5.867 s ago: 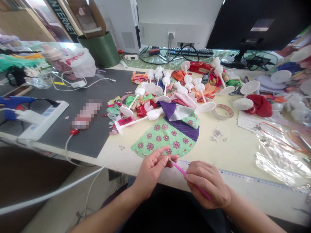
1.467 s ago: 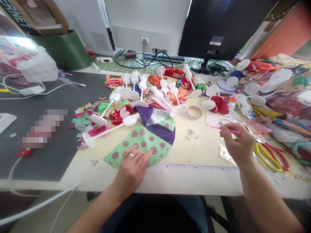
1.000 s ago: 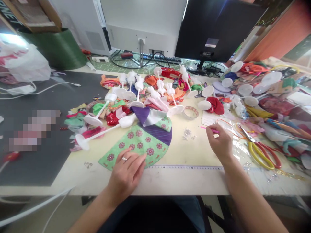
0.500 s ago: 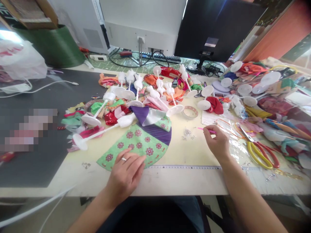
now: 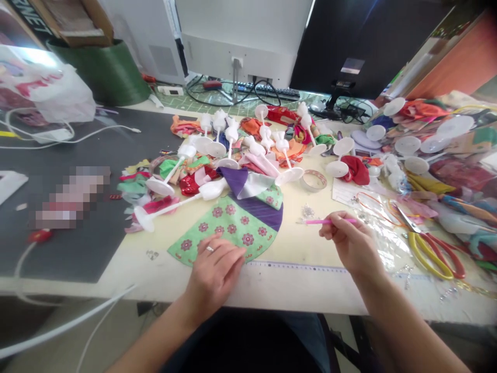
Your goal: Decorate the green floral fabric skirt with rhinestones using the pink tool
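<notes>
My right hand (image 5: 348, 239) pinches a thin pink pen-like stick (image 5: 316, 221), its pale tip pointing left. Just above that tip lies a small pile of shiny bits (image 5: 308, 211), too small to name. On the near edge of a green flowered cloth (image 5: 217, 228) rests my left hand (image 5: 218, 267), fingers laid out and holding nothing. The cloth spreads in a fan shape, with a purple part (image 5: 258, 211) folded at its upper right. A white doll-form torso (image 5: 213, 190) on a stand touches the cloth's upper edge.
Several white figures on round stands (image 5: 232, 135) lie among coloured cloth behind the green piece. A tape roll (image 5: 313, 180) stands right of them. Yellow-and-red-handled scissors (image 5: 429, 253) lie at the right. A ruler strip (image 5: 295, 267) runs along the front, and monitors (image 5: 240, 31) stand behind.
My right hand has turned and come slightly nearer, so more of the pink stick shows, its tip now below the shiny pile. My left hand stays on the cloth. The view has shifted left.
</notes>
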Demonstrator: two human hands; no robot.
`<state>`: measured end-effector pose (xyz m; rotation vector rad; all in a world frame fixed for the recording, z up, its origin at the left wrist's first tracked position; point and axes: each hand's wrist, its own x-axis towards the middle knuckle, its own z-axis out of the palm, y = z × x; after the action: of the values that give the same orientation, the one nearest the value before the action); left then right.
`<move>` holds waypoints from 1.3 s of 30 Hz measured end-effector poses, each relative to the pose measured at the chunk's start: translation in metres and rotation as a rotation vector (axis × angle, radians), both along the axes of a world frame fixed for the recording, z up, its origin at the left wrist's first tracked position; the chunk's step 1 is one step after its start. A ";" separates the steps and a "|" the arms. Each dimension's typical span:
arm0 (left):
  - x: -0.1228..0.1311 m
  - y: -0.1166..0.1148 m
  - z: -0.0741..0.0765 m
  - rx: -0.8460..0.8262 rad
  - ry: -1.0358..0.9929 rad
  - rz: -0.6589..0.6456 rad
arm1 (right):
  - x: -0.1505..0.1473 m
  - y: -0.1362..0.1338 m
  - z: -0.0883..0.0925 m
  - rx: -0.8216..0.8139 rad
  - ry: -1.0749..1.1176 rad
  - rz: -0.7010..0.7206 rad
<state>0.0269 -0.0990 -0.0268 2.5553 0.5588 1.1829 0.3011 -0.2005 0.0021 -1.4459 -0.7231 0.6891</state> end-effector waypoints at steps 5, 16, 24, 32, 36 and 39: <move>0.006 -0.013 0.004 -0.096 -0.031 0.000 | -0.054 0.002 -0.013 -0.058 0.287 0.161; 0.006 -0.016 -0.004 -0.168 -0.044 -0.022 | -0.088 0.003 -0.016 -0.097 0.398 0.249; 0.006 -0.017 -0.002 -0.160 0.000 0.017 | -0.091 0.001 -0.020 -0.085 0.380 0.227; 0.004 -0.020 -0.002 -0.126 0.009 0.079 | -0.093 -0.006 -0.024 0.082 0.134 0.211; 0.004 -0.020 0.000 -0.267 -0.032 0.074 | -0.093 -0.010 -0.026 0.215 0.027 0.190; 0.003 -0.021 0.007 -0.535 -0.082 0.058 | -0.093 -0.013 -0.028 0.278 -0.052 0.196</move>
<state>0.0298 -0.1197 -0.0197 2.0421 0.8088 0.9845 0.2078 -0.2138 -0.0259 -1.1520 -0.9708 0.6723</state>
